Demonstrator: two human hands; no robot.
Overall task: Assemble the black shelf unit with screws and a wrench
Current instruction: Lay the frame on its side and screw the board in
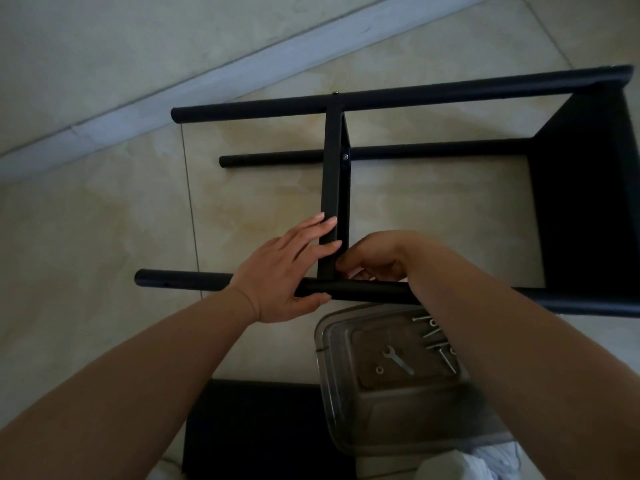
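Heads up: your left hand (284, 268) is flat, fingers straight against the middle shelf panel (334, 188), thumb under the front pole (346, 292), so it's bracing, not really holding. Your right hand (372, 259) is curled in on the other side of that panel right at the joint, probably pinching a screw, but I can't tell. If the panel shifts off the pole's hole, the screw likely goes in crooked or drops. The shelf unit (585, 202) lies on its side, stretching away from both hands. The wrench (398, 360) and spare screws (438, 336) sit in a clear tub (346, 403) just under your right forearm, easy to bump. It's all on a tiled floor (104, 220), with a pale baseboard (145, 98) beyond.
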